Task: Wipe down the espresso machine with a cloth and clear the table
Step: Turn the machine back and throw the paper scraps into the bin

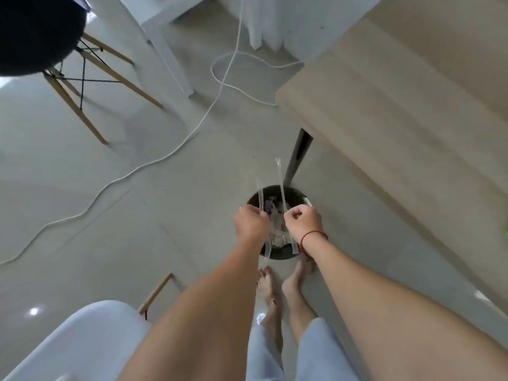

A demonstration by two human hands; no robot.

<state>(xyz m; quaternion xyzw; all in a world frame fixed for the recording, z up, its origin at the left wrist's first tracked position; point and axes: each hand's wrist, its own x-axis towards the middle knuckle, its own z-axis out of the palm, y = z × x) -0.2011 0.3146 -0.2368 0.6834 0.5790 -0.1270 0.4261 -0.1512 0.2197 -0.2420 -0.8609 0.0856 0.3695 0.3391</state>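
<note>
Two long, thin, clear wrapped sticks are being held over the round dark bin [277,255]. The left stick [260,198] and the right stick [281,182] are standing nearly upright, each pinched at mid-length, lower ends hanging above crumpled pale waste inside the bin.

Open floor [90,204] far left of bin [295,194], crossed only by white cable [176,149]. Table edge [384,138] and its dark leg [298,155] crowding bin from right and far side. Bin mouth blocked by both fists and clear wrapped sticks [281,185]. White chair [82,342] near left; bare feet [277,292] just near of bin.
</note>
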